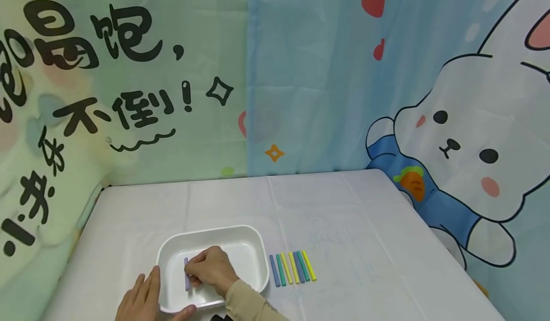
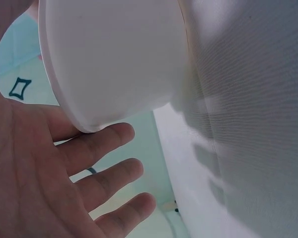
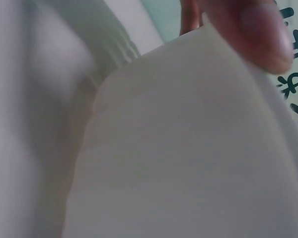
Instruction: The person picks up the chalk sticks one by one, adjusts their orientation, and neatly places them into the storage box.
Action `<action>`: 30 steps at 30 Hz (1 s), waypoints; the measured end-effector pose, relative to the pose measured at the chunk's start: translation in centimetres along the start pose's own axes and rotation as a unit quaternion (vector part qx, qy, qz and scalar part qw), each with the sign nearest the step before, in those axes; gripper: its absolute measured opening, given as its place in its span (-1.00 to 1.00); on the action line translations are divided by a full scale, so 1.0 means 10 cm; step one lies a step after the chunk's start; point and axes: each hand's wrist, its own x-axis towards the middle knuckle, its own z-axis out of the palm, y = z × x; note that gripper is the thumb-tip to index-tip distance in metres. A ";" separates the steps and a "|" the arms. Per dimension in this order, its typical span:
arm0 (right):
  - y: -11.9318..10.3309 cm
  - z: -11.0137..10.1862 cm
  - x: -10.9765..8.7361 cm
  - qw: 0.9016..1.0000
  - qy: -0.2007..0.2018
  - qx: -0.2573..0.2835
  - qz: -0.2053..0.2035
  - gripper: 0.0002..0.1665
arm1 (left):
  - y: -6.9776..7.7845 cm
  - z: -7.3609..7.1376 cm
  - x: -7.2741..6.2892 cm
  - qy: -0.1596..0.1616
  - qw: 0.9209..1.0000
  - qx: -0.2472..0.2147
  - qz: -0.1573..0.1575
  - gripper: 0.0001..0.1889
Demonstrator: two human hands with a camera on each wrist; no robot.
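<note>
A white rectangular tray point(image 1: 253, 235) stands on the table. My left hand point(image 1: 142, 296) rests at its near left corner, fingers fairly straight along the left side and the thumb at the near rim. In the left wrist view, the left hand's fingers point(image 2: 102, 191) are spread, with the foremost ones touching the tray's rim. My right hand point(image 1: 215, 271) reaches inside the tray and pinches a thin purple stick point(image 1: 187, 284) near the left wall. The right wrist view has the tray's outer wall point(image 3: 179, 144) and a thumb point(image 3: 268, 34) over the rim; the right fingertips are hidden there.
To the right of the tray, several thin sticks point(image 1: 292, 268) in blue, green and yellow lie side by side in a row. A white cloth point(image 1: 365, 244) covers the table. Printed curtains point(image 1: 301, 96) hang behind and at the sides. A small black object point(image 1: 221, 317) shows at the bottom edge.
</note>
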 end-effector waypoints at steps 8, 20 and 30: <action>0.04 0.03 0.00 0.993 0.042 -0.098 -0.052 -0.89 | 0.03 -0.04 -0.01 -0.033 0.999 -0.002 -0.020 0.22; 0.04 0.07 0.00 0.984 0.058 -0.156 -0.055 -0.80 | 0.02 -0.02 -0.02 -0.023 1.000 0.000 -0.015 0.23; 0.03 0.08 0.01 0.981 0.054 -0.175 -0.057 -0.76 | 0.03 -0.07 0.01 -0.076 0.997 0.006 -0.034 0.26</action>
